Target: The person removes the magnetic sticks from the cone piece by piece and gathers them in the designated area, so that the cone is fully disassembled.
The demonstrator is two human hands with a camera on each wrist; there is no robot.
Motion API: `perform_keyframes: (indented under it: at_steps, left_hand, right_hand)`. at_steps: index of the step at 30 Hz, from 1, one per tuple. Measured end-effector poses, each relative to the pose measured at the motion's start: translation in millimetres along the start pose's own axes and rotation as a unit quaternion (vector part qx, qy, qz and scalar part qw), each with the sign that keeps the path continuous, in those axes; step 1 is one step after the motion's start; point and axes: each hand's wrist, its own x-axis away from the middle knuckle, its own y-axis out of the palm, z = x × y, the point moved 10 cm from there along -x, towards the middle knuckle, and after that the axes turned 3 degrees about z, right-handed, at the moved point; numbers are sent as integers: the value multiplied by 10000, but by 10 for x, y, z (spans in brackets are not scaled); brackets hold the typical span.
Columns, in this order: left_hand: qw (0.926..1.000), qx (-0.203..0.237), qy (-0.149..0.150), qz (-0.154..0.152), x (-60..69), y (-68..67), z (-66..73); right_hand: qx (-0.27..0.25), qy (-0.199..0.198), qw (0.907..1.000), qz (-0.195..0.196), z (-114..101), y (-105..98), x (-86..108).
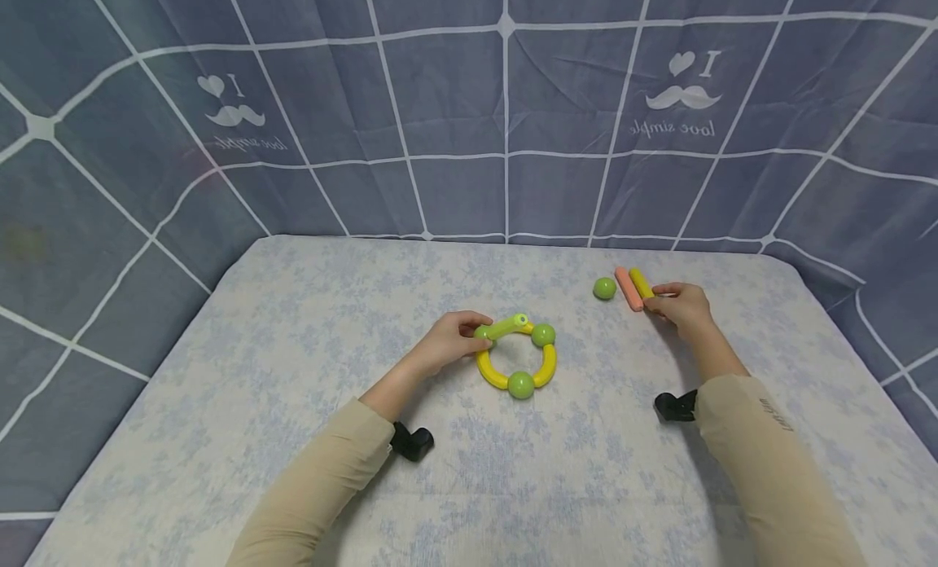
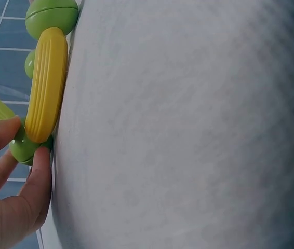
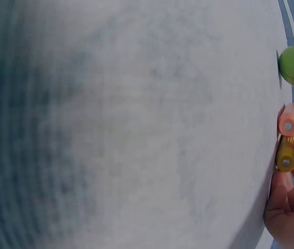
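The fingers of the left hand (image 1: pixel 450 340) are pinching a green corner ball (image 2: pixel 19 151); the ring of yellow curved pieces (image 1: pixel 547 366) and green balls is lying just right of those fingers, a light-green stick (image 1: pixel 506 327) jutting up from their grip; a twist there could be toppling that stick or parting a joint; the right hand's (image 1: pixel 683 309) fingers are pinching a yellow stick (image 1: pixel 640 282), a pink stick (image 1: pixel 628 289) lying just left of them; a careless sideways sweep could be dragging it and sending the loose ball (image 1: pixel 604 288), farther left, rolling across the worktop (image 1: pixel 557 477).
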Motion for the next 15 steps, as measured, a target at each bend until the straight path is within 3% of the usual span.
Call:
perform_keyframes:
  at_steps: [11, 15]
  left_hand:
    - [9996, -275, 110, -30, 13, -19, 105]
    - [9999, -140, 64, -68, 19, -10, 59]
  right_hand:
    - [-140, -228, 9988, -418, -61, -65, 19]
    - [-20, -387, 9981, -484, -103, -93, 127]
